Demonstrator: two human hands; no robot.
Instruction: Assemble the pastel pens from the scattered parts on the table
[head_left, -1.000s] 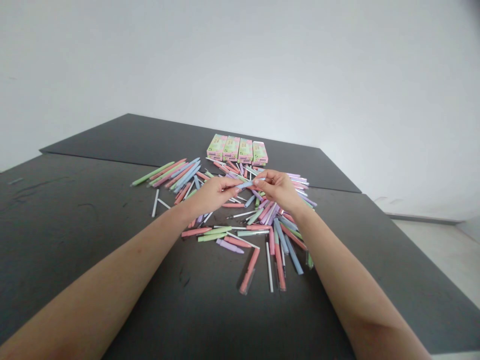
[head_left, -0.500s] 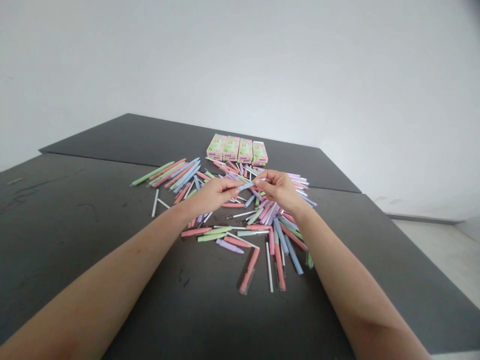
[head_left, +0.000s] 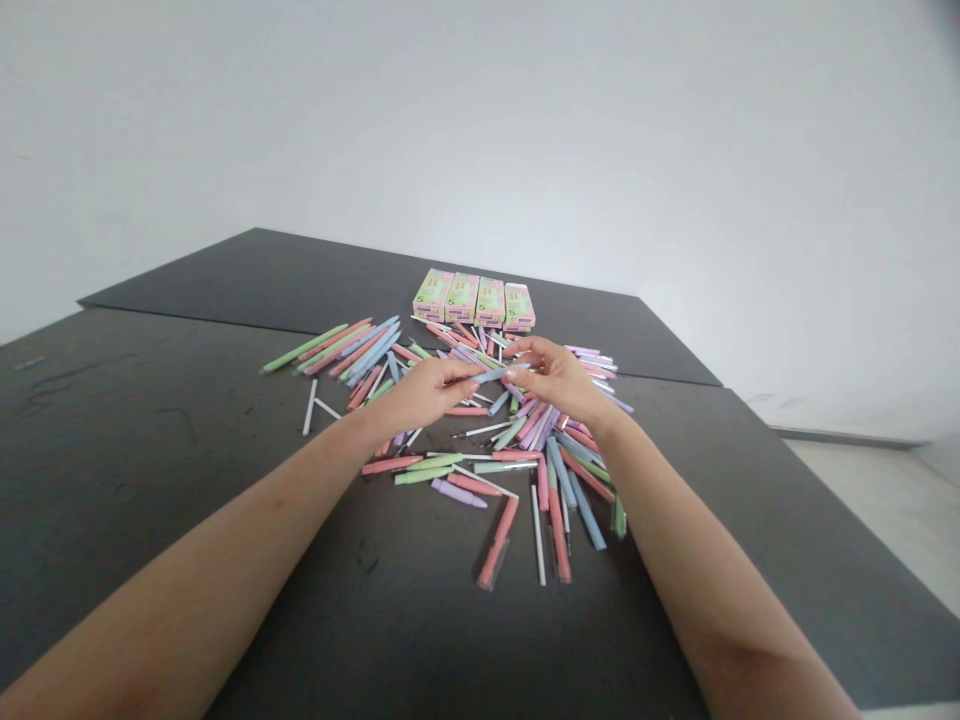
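Note:
A light blue pen barrel (head_left: 491,376) is held level above the pile, between my two hands. My left hand (head_left: 431,388) pinches its left end between thumb and fingers. At its right end, my right hand (head_left: 553,376) has the thumb against the barrel, with the index finger lifted a little off it. Part of that end is hidden by the fingers. Beneath and around the hands lie many loose pen parts: coloured barrels, clear caps and white refills (head_left: 538,535). A purple barrel (head_left: 459,492) and a red barrel with a clear cap (head_left: 497,545) lie nearer me.
Several pens (head_left: 337,345) in green, red and blue lie side by side at the left of the pile. Behind it, several green and pink boxes (head_left: 433,292) stand in a row. All rest on a dark table (head_left: 187,400) before a pale wall.
The fingers of my right hand have loosened and spread slightly on the blue barrel. My left hand keeps nearly the same place, and the parts on the table have not moved.

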